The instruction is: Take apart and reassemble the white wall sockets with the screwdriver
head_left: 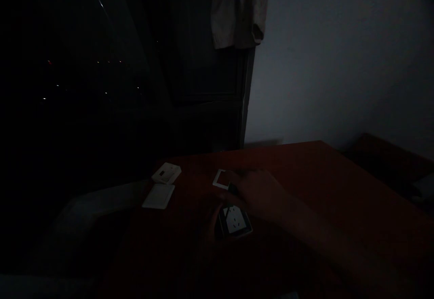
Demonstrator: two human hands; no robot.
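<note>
A wall socket (235, 220) with a white face and dark surround is tilted above the red-brown table. My left hand (212, 226), dim and mostly lost in shadow, grips it by its left side. My right hand (259, 192) reaches in from the right, its thumb and fingers closed just over the socket's top edge. Between them shows the dark handle of a slim tool (232, 188) that looks like a screwdriver; a thin dark line slants down onto the socket face. Behind these fingers lies a white square frame (219, 178), partly covered by the hand.
At the table's left lie a white box-like socket part (167, 173) and a flat white square plate (158, 196). The table (305, 163) meets a pale wall (339, 64) at the back. Cloth (239, 14) hangs by a dark window. The light is very low.
</note>
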